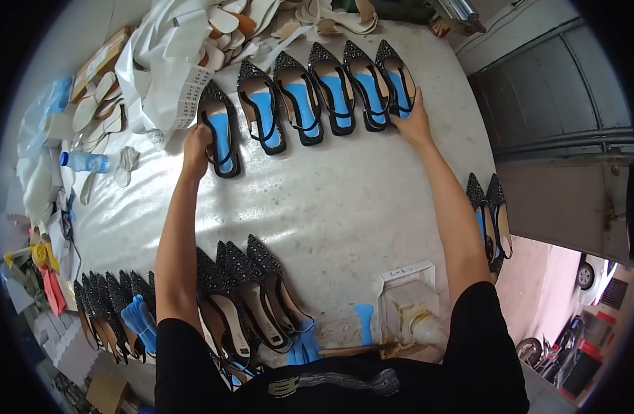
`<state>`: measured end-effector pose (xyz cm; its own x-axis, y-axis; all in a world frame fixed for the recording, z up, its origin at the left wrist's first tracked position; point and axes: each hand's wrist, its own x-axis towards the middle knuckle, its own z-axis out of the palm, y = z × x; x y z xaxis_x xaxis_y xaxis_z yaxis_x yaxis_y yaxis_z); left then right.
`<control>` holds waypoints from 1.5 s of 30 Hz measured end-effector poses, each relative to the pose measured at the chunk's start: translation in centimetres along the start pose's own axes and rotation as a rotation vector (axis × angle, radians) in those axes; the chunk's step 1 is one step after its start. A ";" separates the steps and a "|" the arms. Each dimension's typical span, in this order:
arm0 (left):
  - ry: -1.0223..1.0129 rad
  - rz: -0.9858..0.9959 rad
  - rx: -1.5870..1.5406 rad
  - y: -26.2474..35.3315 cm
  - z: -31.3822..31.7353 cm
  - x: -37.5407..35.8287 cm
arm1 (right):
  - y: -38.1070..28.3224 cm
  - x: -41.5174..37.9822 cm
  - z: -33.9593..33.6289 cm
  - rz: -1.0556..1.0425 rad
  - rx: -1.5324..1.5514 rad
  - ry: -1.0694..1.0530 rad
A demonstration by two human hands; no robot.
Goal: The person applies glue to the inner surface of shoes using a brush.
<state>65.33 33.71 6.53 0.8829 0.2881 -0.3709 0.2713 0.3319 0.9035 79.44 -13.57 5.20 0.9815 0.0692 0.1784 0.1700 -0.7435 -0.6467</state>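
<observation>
A row of black, glittery pointed slingback shoes (pixel 299 103) with blue insole pieces lies across the far part of the table. My left hand (pixel 197 148) is closed around the side of the leftmost shoe (pixel 221 134), which sits a little apart from the others and nearer to me. At the other end, my right hand (pixel 413 124) grips the heel part of the rightmost shoe (pixel 397 79), thumb on the near side and fingers along its outer edge. Some fingertips of both hands are hidden by the shoes.
More black shoes (pixel 244 297) stand near my body, beside blue strips (pixel 363 323) and a glue-stained container (pixel 412 307). Two shoes (pixel 487 214) stand at the right edge. White paper (pixel 158 76), loose insoles (pixel 244 34) and a water bottle (pixel 85 162) lie far left.
</observation>
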 end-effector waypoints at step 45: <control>-0.401 -0.108 0.157 -17.5 31.7 -18.5 | 6.0 -19.9 -12.9 0.602 0.751 -0.275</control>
<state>56.37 -5.89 4.41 0.9167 -0.1226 -0.3802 0.3978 0.1917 0.8972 59.82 -27.95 7.34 0.8925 0.0414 -0.4492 -0.4437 -0.0988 -0.8907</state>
